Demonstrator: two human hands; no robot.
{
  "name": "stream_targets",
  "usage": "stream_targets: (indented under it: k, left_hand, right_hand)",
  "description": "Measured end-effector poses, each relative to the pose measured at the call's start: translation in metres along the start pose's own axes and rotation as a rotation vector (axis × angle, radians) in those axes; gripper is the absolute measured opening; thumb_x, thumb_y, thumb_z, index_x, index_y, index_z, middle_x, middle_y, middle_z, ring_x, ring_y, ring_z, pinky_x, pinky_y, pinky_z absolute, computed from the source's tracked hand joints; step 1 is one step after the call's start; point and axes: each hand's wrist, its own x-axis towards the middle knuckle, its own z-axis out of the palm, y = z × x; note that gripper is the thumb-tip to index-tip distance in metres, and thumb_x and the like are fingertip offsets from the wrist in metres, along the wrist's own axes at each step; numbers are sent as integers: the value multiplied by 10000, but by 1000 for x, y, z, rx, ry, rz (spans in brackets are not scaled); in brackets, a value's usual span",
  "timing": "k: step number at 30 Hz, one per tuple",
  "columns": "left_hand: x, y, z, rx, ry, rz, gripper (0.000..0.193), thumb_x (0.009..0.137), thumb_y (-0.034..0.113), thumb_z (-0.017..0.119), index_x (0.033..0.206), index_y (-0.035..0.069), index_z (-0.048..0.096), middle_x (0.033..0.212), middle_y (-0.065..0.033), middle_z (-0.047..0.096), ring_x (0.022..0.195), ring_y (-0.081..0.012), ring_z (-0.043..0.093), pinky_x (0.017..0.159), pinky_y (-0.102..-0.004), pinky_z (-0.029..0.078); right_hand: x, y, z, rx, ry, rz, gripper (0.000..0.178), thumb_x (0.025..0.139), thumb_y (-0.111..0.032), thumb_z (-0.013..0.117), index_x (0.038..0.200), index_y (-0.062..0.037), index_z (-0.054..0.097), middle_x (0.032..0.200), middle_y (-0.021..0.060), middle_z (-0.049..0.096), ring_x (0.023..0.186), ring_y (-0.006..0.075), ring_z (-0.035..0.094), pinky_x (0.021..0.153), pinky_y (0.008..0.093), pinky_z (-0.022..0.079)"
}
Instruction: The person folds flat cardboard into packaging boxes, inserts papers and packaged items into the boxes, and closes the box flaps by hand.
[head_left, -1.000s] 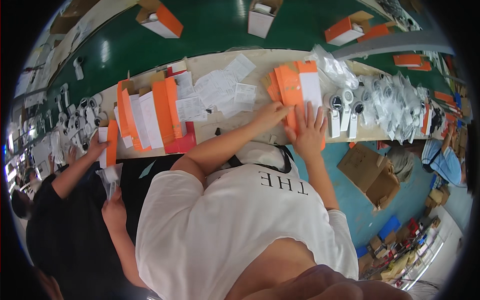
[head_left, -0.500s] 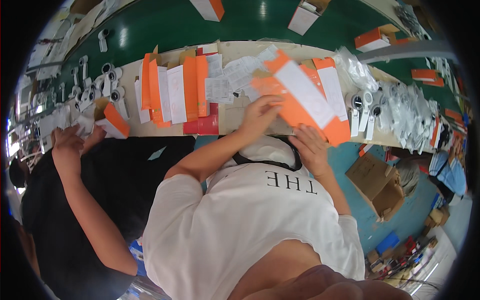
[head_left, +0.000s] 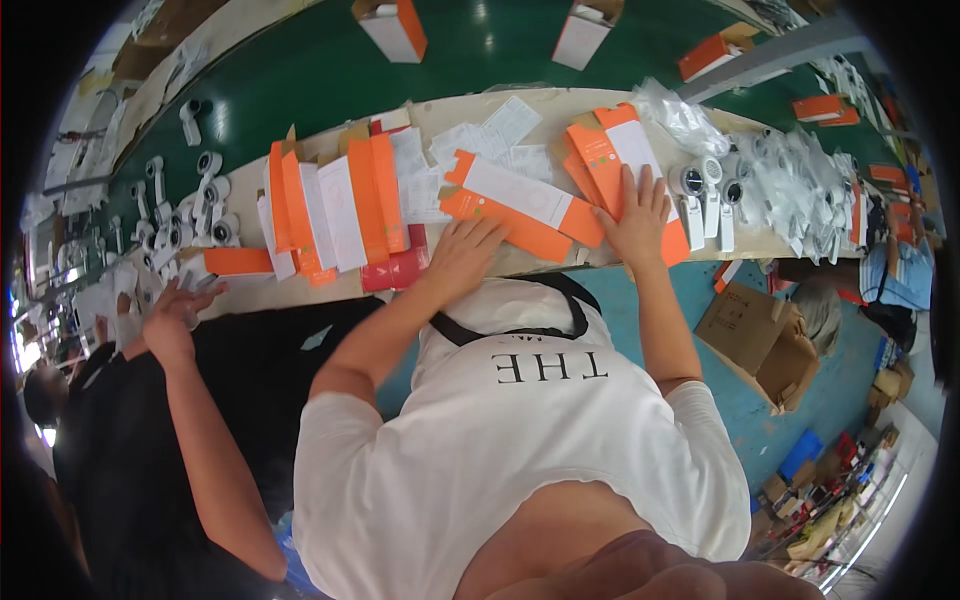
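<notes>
A folded-flat orange and white carton (head_left: 525, 200) lies slanted on the bench in front of me. My left hand (head_left: 466, 258) rests at its lower left edge, fingers stretched out and not closed round it. On a small pile of similar flat cartons (head_left: 598, 160) to the right lies my right hand (head_left: 640, 222), fingers spread and pressing down on the top one. Printed paper sheets (head_left: 512, 122) lie loose behind the slanted carton. More flat cartons (head_left: 345, 210) stand overlapped in a row to the left.
White handheld fans (head_left: 692, 182) and clear plastic bags (head_left: 800, 185) fill the bench's right side; more fans (head_left: 205, 195) lie left. A co-worker's hand (head_left: 172, 318) is at the left. Upright boxes (head_left: 395, 32) stand on the green surface. An open cardboard box (head_left: 765, 350) sits on the floor.
The carton that both hands held up has come down flat on the bench, further left. My right hand has let go of it and moved onto the right pile; the left has moved left and nearer.
</notes>
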Motion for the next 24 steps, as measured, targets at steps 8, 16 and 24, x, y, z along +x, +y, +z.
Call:
stream_targets:
  k: [8, 16, 24]
  left_hand:
    - [102, -1, 16, 232, -180, 364, 961, 514, 293, 781, 1338, 152, 307, 1336, -202, 306, 1211, -405, 307, 1025, -518, 192]
    - [68, -17, 19, 173, -325, 365, 819, 608, 416, 726, 1304, 164, 374, 1345, -190, 305, 1229, -357, 309, 1024, -520, 182]
    - [119, 81, -30, -1494, 334, -281, 475, 831, 277, 592, 1213, 44, 434, 1193, -132, 463, 1099, -214, 441, 874, -336, 392]
  right_hand:
    - [-1, 17, 1, -10, -8, -104, 623, 781, -363, 577, 1326, -156, 358, 1389, 148, 285, 1264, 386, 257, 1023, 509, 190]
    - [-5, 24, -9, 91, -1, -191, 481, 855, -214, 509, 1307, -111, 381, 1366, 155, 320, 1244, 381, 297, 1011, 476, 248]
    - [-22, -11, -72, 190, 73, -409, 457, 807, -74, 545, 1249, -48, 432, 1278, 130, 448, 1187, 286, 423, 991, 474, 293]
